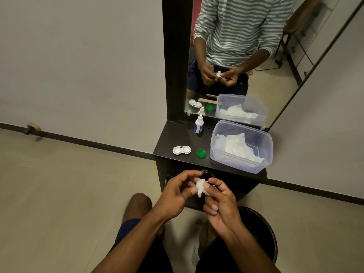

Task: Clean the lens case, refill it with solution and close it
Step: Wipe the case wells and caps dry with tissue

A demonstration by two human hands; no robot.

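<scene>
The white lens case (181, 150) lies on the dark vanity shelf (167, 142) with both wells uncovered, and a green cap (201, 153) lies beside it on the right. Behind them stands the small white solution bottle (198, 125), upright. In front of the shelf, my left hand (177, 192) holds a wad of white tissue (199, 186). My right hand (222, 205) pinches a small white piece against the wad, apparently the case's white cap (206, 193). Fingers and tissue hide most of that piece.
A clear plastic tub (262, 154) holding white tissues fills the shelf's right side. A mirror (246, 56) rises behind the shelf. A black bin (262, 229) stands on the floor by my right knee. Drawers sit under the shelf.
</scene>
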